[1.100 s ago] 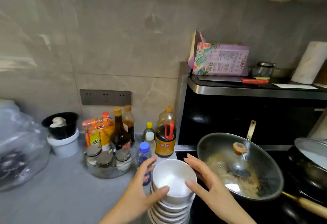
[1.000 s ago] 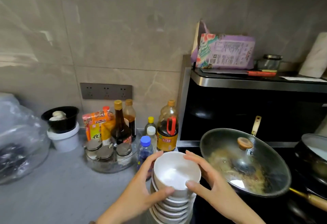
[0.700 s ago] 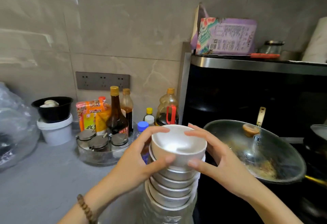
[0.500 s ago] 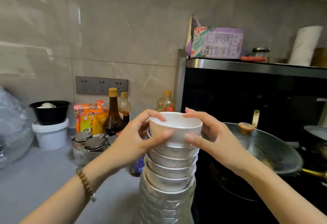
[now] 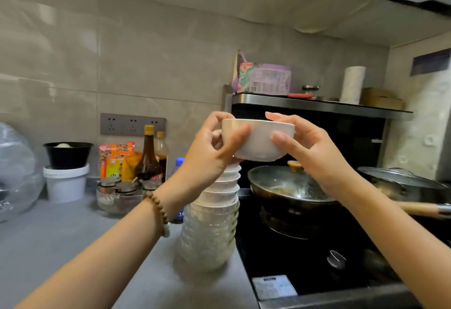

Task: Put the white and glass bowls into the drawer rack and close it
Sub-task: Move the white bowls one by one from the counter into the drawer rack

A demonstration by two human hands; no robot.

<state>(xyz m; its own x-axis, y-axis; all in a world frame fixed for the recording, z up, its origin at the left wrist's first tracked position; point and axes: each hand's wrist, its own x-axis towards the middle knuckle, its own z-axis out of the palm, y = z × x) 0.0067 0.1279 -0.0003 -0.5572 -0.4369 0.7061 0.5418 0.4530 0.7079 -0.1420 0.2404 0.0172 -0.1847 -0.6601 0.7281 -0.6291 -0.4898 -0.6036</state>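
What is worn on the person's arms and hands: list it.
No sleeves, gloves or rings show; both forearms are bare. The left hand has at its wrist a bracelet of round brown beads, with one pale bead hanging from it. The right hand and its wrist wear nothing.

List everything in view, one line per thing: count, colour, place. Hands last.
bowl stack: count unclear, white over glass, on counter beside stove
held bowl: one, white, in the air above the bowl stack
wok: one, dark, glass-lidded, on stove
sauce bottles: two, brown, behind the bowl stack
tub: one, white, counter left, black bowl on top
paper roll: one, white, hood shelf
left hand: one, grips held bowl's left side
right hand: one, grips its right side
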